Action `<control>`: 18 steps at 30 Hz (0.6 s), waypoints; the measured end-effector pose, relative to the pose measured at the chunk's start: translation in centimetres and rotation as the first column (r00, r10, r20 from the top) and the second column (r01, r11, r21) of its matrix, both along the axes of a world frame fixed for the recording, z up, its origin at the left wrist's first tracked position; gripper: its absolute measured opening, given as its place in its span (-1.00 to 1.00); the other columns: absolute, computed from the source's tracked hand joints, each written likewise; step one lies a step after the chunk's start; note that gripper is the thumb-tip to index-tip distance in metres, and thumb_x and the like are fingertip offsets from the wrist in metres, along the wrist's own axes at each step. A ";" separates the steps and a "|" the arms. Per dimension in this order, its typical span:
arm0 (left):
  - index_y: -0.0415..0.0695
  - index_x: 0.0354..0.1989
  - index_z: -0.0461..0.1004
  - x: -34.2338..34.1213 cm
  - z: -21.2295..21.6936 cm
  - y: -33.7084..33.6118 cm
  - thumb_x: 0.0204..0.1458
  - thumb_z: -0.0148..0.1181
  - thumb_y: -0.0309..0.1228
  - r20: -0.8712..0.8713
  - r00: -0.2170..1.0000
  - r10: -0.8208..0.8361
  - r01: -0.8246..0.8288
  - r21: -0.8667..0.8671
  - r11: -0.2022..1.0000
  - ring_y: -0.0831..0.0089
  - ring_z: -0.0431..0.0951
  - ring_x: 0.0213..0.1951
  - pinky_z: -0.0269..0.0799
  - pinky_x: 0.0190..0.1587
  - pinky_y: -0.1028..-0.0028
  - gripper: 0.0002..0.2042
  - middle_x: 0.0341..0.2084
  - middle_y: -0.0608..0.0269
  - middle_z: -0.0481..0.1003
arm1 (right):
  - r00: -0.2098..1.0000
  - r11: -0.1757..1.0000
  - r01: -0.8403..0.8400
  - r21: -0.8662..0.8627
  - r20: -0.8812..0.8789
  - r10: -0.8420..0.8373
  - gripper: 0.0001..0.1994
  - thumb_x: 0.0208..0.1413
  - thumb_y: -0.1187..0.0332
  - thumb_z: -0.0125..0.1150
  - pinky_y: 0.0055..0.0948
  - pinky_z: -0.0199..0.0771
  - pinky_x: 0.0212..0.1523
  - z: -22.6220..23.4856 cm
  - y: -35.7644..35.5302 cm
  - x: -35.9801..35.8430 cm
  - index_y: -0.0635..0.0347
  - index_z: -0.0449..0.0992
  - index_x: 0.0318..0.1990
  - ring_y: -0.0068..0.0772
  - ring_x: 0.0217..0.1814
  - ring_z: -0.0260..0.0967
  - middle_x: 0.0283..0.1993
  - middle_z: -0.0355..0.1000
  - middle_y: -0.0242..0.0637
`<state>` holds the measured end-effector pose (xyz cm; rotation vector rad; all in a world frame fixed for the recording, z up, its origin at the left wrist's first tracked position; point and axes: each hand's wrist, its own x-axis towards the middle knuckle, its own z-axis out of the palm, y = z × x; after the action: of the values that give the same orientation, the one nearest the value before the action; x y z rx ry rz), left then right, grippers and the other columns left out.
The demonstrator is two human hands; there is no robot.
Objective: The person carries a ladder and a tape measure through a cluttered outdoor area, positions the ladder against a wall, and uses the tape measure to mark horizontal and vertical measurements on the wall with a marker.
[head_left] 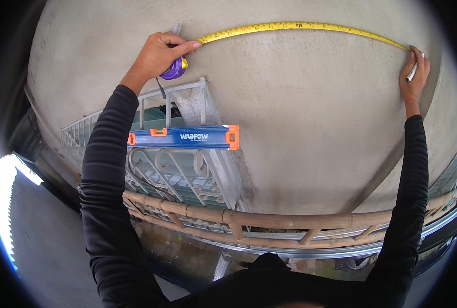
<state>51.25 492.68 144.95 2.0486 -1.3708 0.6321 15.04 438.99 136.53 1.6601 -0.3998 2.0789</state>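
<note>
Outdoor building site, rough plastered wall (300, 102), bamboo scaffold rail (290, 220), spirit level (185, 137)

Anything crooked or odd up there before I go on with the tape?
Nothing stands out. The yellow tape spans the plastered wall between left hand and right hand; its bow matches the lens curve. The blue spirit level rests on the white railing.

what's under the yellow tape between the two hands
Bare grey plaster wall lies under the yellow tape, stretched from the left hand to the right hand. The strip of wall directly beneath the blade is covered, as are both ends under the hands.
</note>
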 end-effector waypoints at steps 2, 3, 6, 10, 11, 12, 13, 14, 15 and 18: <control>-0.16 -0.32 0.77 0.2 -0.3 -0.1 0.10 0.45 -0.02 0.033 0.999 0.009 -0.009 -0.017 1.000 0.57 0.55 -0.46 0.49 -0.32 0.50 -0.62 -0.54 0.28 0.61 | 1.000 0.999 0.015 -0.047 -0.007 -0.015 -0.77 0.44 0.27 0.07 -0.17 0.39 0.18 0.0 -0.3 -0.2 0.03 0.59 0.10 -0.09 0.09 0.41 -0.04 0.53 -0.15; -0.16 -0.33 0.77 0.3 -0.5 -0.1 0.10 0.45 -0.02 0.054 0.998 0.013 -0.011 -0.027 1.000 0.57 0.54 -0.46 0.49 -0.32 0.50 -0.62 -0.54 0.28 0.61 | 0.998 0.998 0.051 -0.044 -0.021 -0.052 -0.77 0.44 0.26 0.08 -0.16 0.39 0.17 0.0 -0.3 -0.2 0.02 0.59 0.10 -0.08 0.09 0.40 -0.05 0.53 -0.15; -0.17 -0.37 0.75 0.4 -1.1 -0.1 0.08 0.48 -0.04 0.048 0.999 0.022 -0.018 -0.067 0.998 0.59 0.50 -0.47 0.43 -0.36 0.50 -0.62 -0.52 0.31 0.59 | 1.000 0.997 0.007 -0.078 -0.007 -0.008 -0.78 0.42 0.27 0.11 -0.16 0.38 0.14 0.2 0.1 -0.1 -0.02 0.61 0.08 -0.07 0.06 0.39 -0.08 0.51 -0.13; -0.25 -0.41 0.70 0.5 -1.6 0.2 0.08 0.50 -0.21 0.085 0.995 -0.056 0.066 -0.121 0.990 0.60 0.45 -0.45 0.34 -0.37 0.50 -0.70 -0.51 0.31 0.52 | 1.000 0.990 -0.011 -0.137 0.025 0.014 -0.81 0.39 0.30 0.14 -0.18 0.39 0.07 0.7 1.5 0.2 -0.03 0.63 0.04 -0.09 0.00 0.39 -0.11 0.48 -0.13; -0.27 -0.46 0.66 0.6 -1.6 0.1 0.09 0.49 -0.27 0.075 0.994 -0.084 0.093 -0.136 0.986 0.60 0.43 -0.46 0.32 -0.37 0.50 -0.72 -0.52 0.30 0.50 | 0.999 0.986 -0.011 -0.166 0.046 0.019 -0.81 0.39 0.31 0.14 -0.20 0.39 0.05 0.8 1.8 0.1 -0.02 0.63 0.05 -0.12 -0.01 0.38 -0.10 0.47 -0.15; -0.29 -0.49 0.63 0.7 -1.7 0.1 0.09 0.49 -0.31 0.060 0.992 -0.108 0.116 -0.148 0.982 0.60 0.41 -0.45 0.30 -0.37 0.50 -0.72 -0.53 0.32 0.48 | 0.998 0.981 0.001 -0.195 0.057 0.010 -0.83 0.37 0.31 0.18 -0.23 0.38 0.03 0.8 2.0 0.3 -0.04 0.64 0.02 -0.15 -0.02 0.35 -0.11 0.44 -0.16; -0.29 -0.50 0.61 0.8 -1.8 0.1 0.10 0.48 -0.36 0.053 0.991 -0.121 0.128 -0.150 0.980 0.61 0.39 -0.45 0.28 -0.37 0.50 -0.74 -0.52 0.34 0.45 | 0.995 0.997 -0.042 -0.060 0.089 0.047 -0.78 0.16 0.49 0.26 -0.08 0.40 -0.04 0.2 2.4 0.4 0.14 0.57 -0.04 0.07 -0.06 0.41 -0.11 0.46 -0.02; -0.29 -0.49 0.60 0.8 -1.8 0.0 0.11 0.46 -0.38 0.064 0.991 -0.122 0.130 -0.149 0.980 0.61 0.38 -0.44 0.27 -0.36 0.51 -0.75 -0.52 0.35 0.44 | 0.989 0.994 -0.092 -0.060 0.108 0.098 -0.86 0.20 0.48 0.25 -0.03 0.34 -0.01 0.4 2.5 0.5 0.09 0.57 -0.11 0.17 -0.07 0.32 -0.16 0.35 -0.02; -0.29 -0.48 0.58 0.9 -1.8 0.0 0.13 0.43 -0.44 0.067 0.988 -0.138 0.146 -0.134 0.980 0.60 0.38 -0.42 0.27 -0.33 0.53 -0.79 -0.50 0.35 0.43 | 0.985 0.992 -0.123 -0.024 0.119 0.125 -0.85 0.20 0.47 0.26 -0.04 0.33 -0.02 0.3 2.5 0.5 0.08 0.58 -0.10 0.13 -0.05 0.33 -0.17 0.35 -0.01; -0.30 -0.46 0.56 1.5 -2.1 0.0 0.14 0.41 -0.50 0.090 0.973 -0.212 0.223 -0.140 0.965 0.58 0.38 -0.38 0.28 -0.30 0.54 -0.82 -0.44 0.35 0.43 | 0.997 1.000 0.005 -0.030 0.076 -0.002 -0.85 0.35 0.28 0.21 -0.24 0.31 0.01 0.3 2.6 0.2 -0.10 0.66 -0.02 -0.21 -0.05 0.26 -0.20 0.34 -0.23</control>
<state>52.72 492.67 142.83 1.7426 -1.5178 0.6980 15.23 441.62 136.80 1.5658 -0.3936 2.1399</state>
